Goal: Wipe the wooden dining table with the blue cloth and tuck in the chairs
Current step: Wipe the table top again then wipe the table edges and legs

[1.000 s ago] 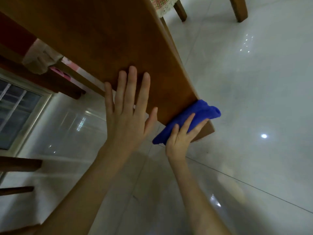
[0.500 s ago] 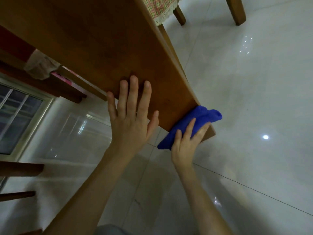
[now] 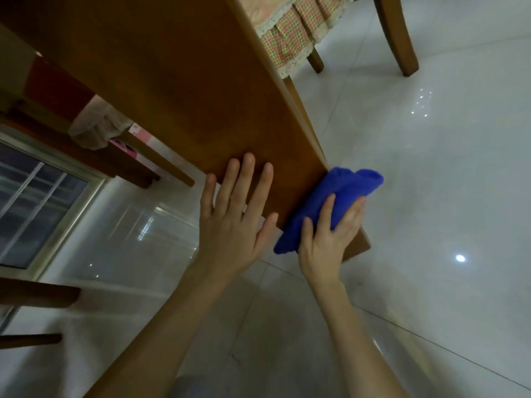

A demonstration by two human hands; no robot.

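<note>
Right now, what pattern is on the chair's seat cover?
Seat cover: pink and green checks, lace edge; head view.

Brown wooden table [image 3: 172, 81] seen at a slant, blue cloth [image 3: 344, 188] bunched against its near corner edge, chair [image 3: 398, 35] with checked seat cover by its long side

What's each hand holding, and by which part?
The right hand grips the cloth by its lower half, against the table edge. The left hand holds nothing.
</note>
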